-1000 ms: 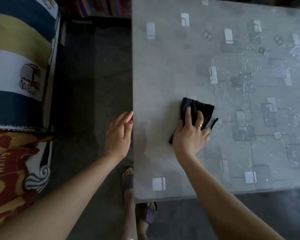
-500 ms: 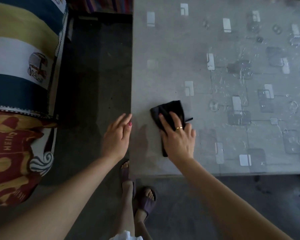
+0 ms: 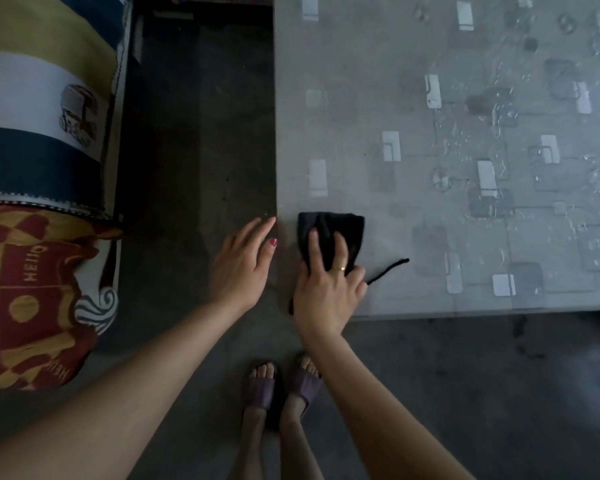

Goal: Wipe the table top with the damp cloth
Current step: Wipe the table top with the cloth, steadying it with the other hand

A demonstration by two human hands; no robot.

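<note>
A dark cloth (image 3: 336, 230) lies flat on the grey patterned table top (image 3: 361, 98), close to the near left corner. My right hand (image 3: 326, 289) presses down on the cloth with fingers spread over it; a thin dark thread trails out to the right of it. My left hand (image 3: 243, 265) hovers open beside the table's left edge, fingers together and pointing away, holding nothing. Water drops and streaks glisten on the right part of the table top.
A sofa with a striped and patterned cover (image 3: 42, 168) stands at the left, across a narrow strip of dark floor (image 3: 198, 133). My feet in purple sandals (image 3: 281, 386) stand at the table's near edge.
My right hand has slid the cloth leftwards and towards me, from the middle of the table to its near left corner. My left hand stays beside the table's left edge.
</note>
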